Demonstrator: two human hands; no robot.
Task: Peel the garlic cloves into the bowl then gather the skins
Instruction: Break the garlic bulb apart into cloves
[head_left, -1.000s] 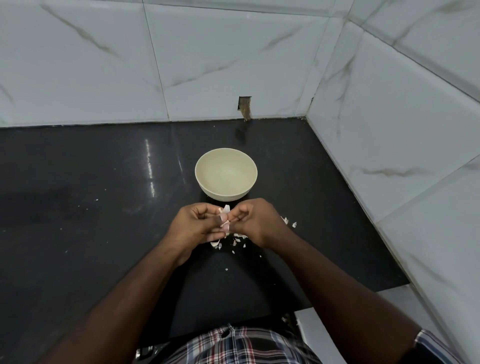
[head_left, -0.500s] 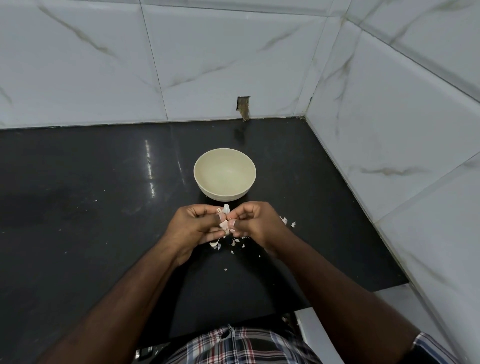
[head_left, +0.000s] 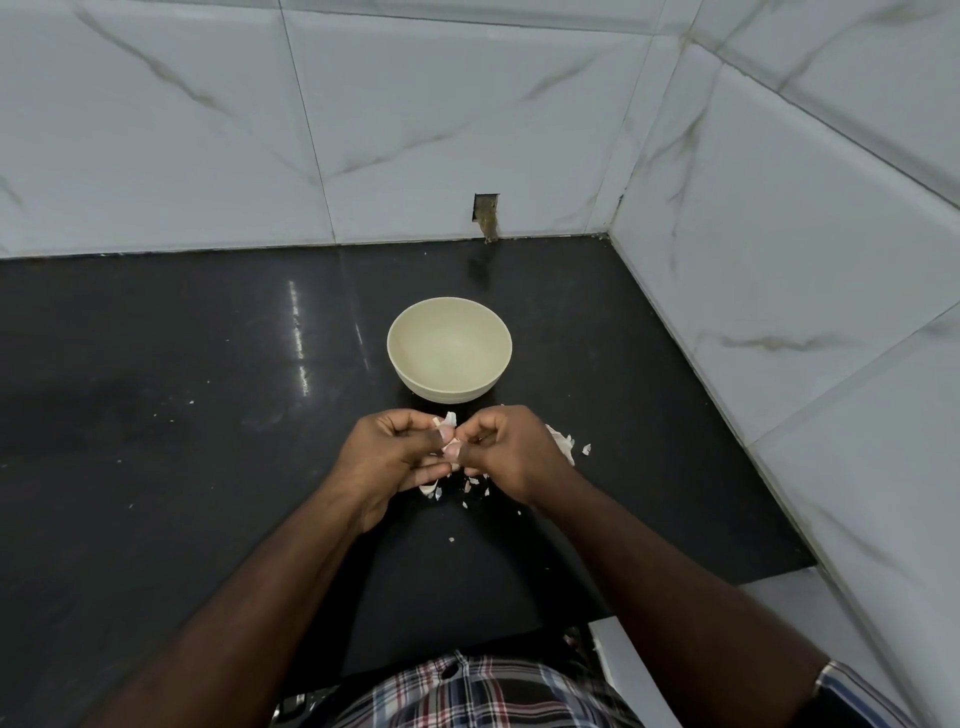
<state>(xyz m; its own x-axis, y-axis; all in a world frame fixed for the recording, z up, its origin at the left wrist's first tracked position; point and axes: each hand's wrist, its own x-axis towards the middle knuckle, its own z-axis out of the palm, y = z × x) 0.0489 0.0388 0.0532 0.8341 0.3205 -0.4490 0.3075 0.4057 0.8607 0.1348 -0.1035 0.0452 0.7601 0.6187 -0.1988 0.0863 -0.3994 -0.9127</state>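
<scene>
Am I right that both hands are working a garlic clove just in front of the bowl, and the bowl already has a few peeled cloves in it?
Not quite. The head view shows the bowl empty, with no peeled cloves inside. The rest holds: the left hand and right hand pinch a garlic clove just in front of the bowl.

Bowl (head_left: 449, 349) sits on counter (head_left: 182, 415), center, far of both hands. Left hand (head_left: 387, 457) & right hand (head_left: 511, 452) meet just near of bowl, fingertips together on a garlic clove (head_left: 449, 434) btwn them. Skin bits (head_left: 467, 488) lie on counter under/near hands; more skins (head_left: 566, 444) just right of right hand. Tiled walls (head_left: 363, 130) behind counter & along right side.
</scene>
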